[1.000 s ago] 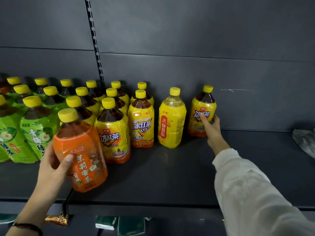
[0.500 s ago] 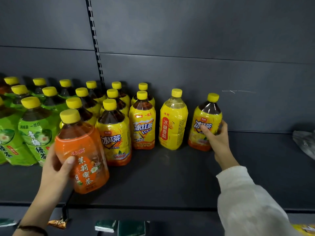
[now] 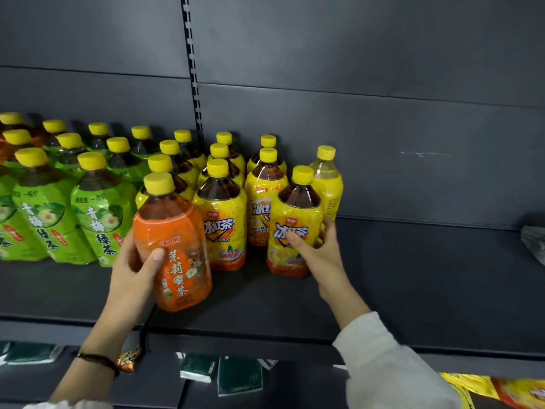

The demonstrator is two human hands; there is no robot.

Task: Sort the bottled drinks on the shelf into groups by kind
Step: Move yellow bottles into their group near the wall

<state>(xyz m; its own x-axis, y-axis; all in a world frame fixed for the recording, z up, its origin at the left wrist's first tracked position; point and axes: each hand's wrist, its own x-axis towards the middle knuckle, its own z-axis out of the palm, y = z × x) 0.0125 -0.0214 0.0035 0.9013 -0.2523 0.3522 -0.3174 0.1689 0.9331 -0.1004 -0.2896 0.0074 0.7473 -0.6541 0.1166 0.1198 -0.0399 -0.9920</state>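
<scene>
1. While my left hand [image 3: 135,267] grips the orange bottle [image 3: 174,249] at the near edge of the shelf [image 3: 413,276], thumb across its label, my right hand [image 3: 318,252] wraps the tea bottle [image 3: 295,219] just right of the yellow group [image 3: 221,219].
2. Both bottles lean a little. I cannot tell whether either base rests on the shelf.
3. The pale bottle [image 3: 327,184] stands just behind the tea bottle, so a shove toward the far side could topple it.
4. The orange bottle sits so near the edge that a loose grip on its glossy wrap could drop it below.
5. Crowding left could tip the yellow group into the green bottles [image 3: 100,219].
6. The shelf is dark and matte, with a grey crumpled thing [image 3: 533,243] at its right end. Dark panels [image 3: 354,54] and a slotted upright [image 3: 191,69] stand behind, and green packs [image 3: 239,376] lie below.
</scene>
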